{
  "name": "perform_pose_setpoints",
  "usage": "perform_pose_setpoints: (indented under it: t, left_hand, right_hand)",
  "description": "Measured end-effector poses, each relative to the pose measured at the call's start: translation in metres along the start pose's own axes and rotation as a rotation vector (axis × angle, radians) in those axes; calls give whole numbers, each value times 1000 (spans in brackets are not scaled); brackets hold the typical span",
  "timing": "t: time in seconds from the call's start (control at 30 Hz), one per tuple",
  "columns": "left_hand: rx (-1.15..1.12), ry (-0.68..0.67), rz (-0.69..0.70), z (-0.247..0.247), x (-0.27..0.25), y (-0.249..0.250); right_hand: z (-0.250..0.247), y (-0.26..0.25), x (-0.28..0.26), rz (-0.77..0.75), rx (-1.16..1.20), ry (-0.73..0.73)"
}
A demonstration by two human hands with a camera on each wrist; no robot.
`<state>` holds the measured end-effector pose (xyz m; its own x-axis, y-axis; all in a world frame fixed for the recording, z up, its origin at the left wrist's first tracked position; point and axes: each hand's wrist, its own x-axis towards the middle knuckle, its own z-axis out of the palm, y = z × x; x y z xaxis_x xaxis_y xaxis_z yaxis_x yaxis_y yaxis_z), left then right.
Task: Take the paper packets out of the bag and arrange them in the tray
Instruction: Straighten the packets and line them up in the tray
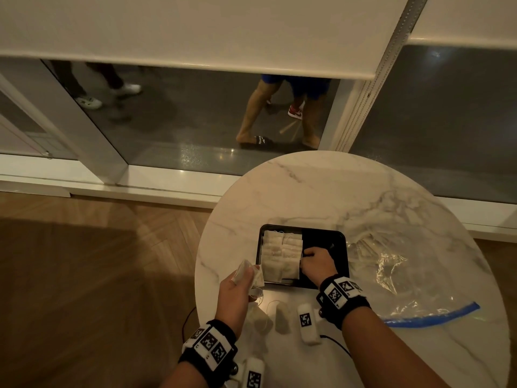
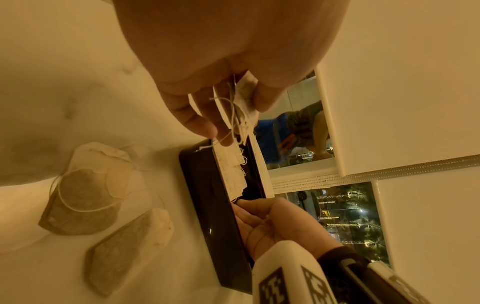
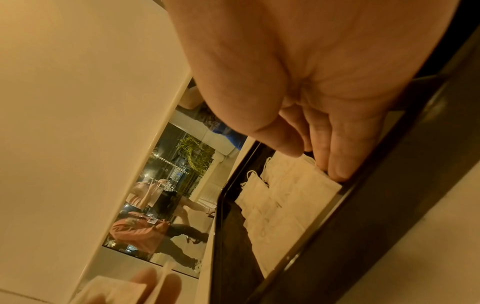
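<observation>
A black tray [image 1: 330, 233] sits on the round marble table [image 1: 321, 191]. Several pale paper packets [image 1: 281, 256] lie in rows in its left half. My right hand [image 1: 306, 257] is inside the tray, and its fingertips [image 3: 335, 170] press on the right edge of the laid packets [image 3: 291, 197]. My left hand [image 1: 249, 275] hovers just left of the tray and pinches a few packets [image 2: 244, 96] with dangling strings between thumb and fingers. The clear bag [image 1: 397, 275] with a blue zip strip lies flat to the tray's right.
Two loose packets [image 1: 258, 316] [image 1: 282, 316] lie on the table near my left wrist, in front of the tray. A white marker block [image 1: 307, 323] lies beside them. Beyond the table is a glass wall with people's legs [image 1: 279, 113] behind it.
</observation>
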<state>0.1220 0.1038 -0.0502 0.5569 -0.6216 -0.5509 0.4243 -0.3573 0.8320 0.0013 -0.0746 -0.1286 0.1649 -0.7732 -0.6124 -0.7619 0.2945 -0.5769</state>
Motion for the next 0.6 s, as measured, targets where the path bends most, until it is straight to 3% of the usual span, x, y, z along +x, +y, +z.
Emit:
perform_pose_setpoints:
  t: [0.23, 0.6]
  left_hand:
    - [5, 13, -26, -1, 11, 2]
    - [-6, 5, -18, -1, 9, 3]
  right_hand:
    - [-4, -25, 5, -27, 136, 8]
    - [-1, -25, 15, -69, 211, -50]
